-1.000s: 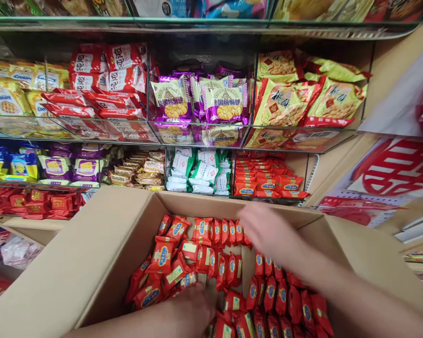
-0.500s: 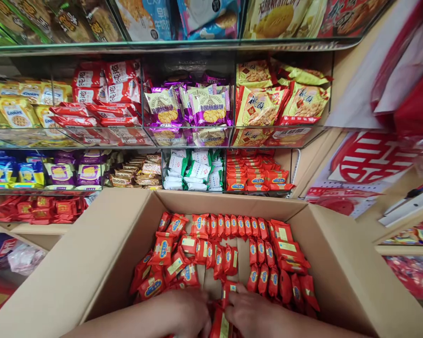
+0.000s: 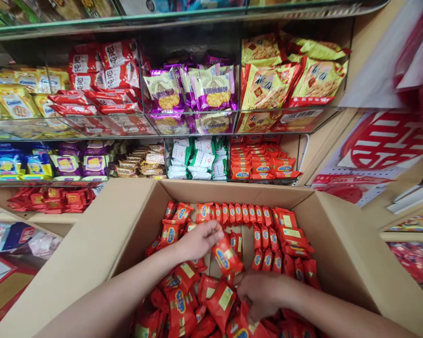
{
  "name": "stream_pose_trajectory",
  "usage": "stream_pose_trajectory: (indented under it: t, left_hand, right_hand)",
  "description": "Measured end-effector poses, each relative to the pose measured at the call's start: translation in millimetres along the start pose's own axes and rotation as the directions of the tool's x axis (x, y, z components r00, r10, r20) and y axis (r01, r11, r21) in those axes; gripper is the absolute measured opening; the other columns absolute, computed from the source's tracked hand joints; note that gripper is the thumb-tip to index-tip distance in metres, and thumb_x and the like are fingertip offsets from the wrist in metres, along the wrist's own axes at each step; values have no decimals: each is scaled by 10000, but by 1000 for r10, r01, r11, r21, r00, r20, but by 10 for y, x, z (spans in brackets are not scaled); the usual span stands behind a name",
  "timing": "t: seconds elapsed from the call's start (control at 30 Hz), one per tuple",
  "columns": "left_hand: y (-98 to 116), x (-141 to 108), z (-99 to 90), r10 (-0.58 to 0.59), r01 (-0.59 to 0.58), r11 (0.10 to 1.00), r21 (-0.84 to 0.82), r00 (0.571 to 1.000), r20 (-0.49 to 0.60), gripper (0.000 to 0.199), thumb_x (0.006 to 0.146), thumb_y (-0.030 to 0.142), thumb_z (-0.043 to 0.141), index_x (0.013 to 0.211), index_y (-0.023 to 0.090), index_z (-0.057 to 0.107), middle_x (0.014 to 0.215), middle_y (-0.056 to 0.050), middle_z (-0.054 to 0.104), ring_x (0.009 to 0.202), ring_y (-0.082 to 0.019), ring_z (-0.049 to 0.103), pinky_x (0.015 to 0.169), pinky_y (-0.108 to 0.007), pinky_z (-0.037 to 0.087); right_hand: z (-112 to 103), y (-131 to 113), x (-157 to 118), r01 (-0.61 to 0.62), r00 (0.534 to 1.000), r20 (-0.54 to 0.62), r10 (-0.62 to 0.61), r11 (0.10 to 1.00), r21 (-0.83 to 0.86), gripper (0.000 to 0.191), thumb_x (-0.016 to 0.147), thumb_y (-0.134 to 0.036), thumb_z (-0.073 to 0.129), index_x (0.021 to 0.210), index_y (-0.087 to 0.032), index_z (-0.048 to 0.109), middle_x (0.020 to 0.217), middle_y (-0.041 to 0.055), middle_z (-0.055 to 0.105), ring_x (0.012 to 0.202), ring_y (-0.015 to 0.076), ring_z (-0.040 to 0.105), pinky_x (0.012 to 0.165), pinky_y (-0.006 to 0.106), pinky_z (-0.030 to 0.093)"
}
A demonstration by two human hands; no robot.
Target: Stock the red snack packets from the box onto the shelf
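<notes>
My left hand (image 3: pixel 202 241) pinches a red snack packet (image 3: pixel 226 256) by its upper corner, above the middle of the cardboard box (image 3: pixel 232 190). The packet hangs tilted, its blue and gold oval label towards me. Lower right, my right hand (image 3: pixel 262 291) is over loose red packets, fingers bent and apart, fingertips close to the held packet's lower edge. I see nothing held in it; its fingertips are partly hidden. Loose packets (image 3: pixel 220 300) lie jumbled at the near side. A neat row of upright packets (image 3: pixel 238 213) lines the far wall, with more stacked at the right.
Behind the box stand glass-fronted shelves with purple cookie packs (image 3: pixel 213 91), yellow-red packs (image 3: pixel 268 89), green-white packs (image 3: pixel 201 157) and matching red packets (image 3: pixel 261 162). The box's left flap (image 3: pixel 74 253) and right flap (image 3: pixel 359 258) spread outward. Red paper decorations (image 3: pixel 384 141) hang at the right.
My left hand has risen up and forward with a red packet in it. The right hand has shifted right, apart from the left. The view has tilted slightly down.
</notes>
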State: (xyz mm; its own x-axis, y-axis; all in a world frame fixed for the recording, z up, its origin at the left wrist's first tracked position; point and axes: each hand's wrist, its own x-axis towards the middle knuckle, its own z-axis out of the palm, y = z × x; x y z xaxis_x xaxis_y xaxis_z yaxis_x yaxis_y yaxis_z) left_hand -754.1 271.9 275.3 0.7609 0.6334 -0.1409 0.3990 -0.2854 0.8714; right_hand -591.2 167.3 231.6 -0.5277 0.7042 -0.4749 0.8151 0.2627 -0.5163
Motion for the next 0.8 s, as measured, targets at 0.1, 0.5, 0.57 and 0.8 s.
stream_pose_trajectory:
  t: [0.1, 0.5, 0.57, 0.8]
  left_hand:
    - [-33, 66, 78, -123, 42, 929, -369, 972, -199, 270, 783, 426, 476, 715, 174, 408, 578, 72, 364, 488, -59, 349, 466, -172, 339]
    - [-18, 0, 291, -161, -35, 711, -703, 964, -210, 338, 684, 426, 633, 698, 157, 429, 549, 79, 401, 466, -26, 357, 437, -136, 319]
    - [-24, 1, 302, -182, -51, 674, -737, 956, -232, 337, 675, 416, 645, 701, 158, 430, 583, 67, 444, 504, -36, 423, 486, -151, 380]
    - [44, -31, 250, -222, 69, 621, -781, 971, -91, 346, 660, 329, 689, 875, 187, 460, 739, 36, 582, 640, -98, 589, 559, -240, 515]
  right_hand:
    - [-170, 59, -56, -63, 979, -166, 117, 953, 296, 348, 597, -308, 665, 927, -204, 631, 853, 44, 634, 772, 206, 588, 662, 304, 454]
    - [-385, 38, -34, 333, 759, -541, 363, 498, 801, 303, 740, -453, 566, 886, -190, 603, 866, 13, 622, 827, 146, 549, 772, 282, 427]
    - [-378, 37, -49, 351, 777, -527, 344, 458, 817, 326, 725, -437, 594, 943, -196, 586, 882, 14, 618, 792, 141, 557, 744, 284, 440]
    - [-412, 10, -57, 308, 798, -452, 400, 374, 875, 449, 618, -359, 703, 994, -203, 513, 784, -14, 607, 532, 106, 541, 523, 270, 469]
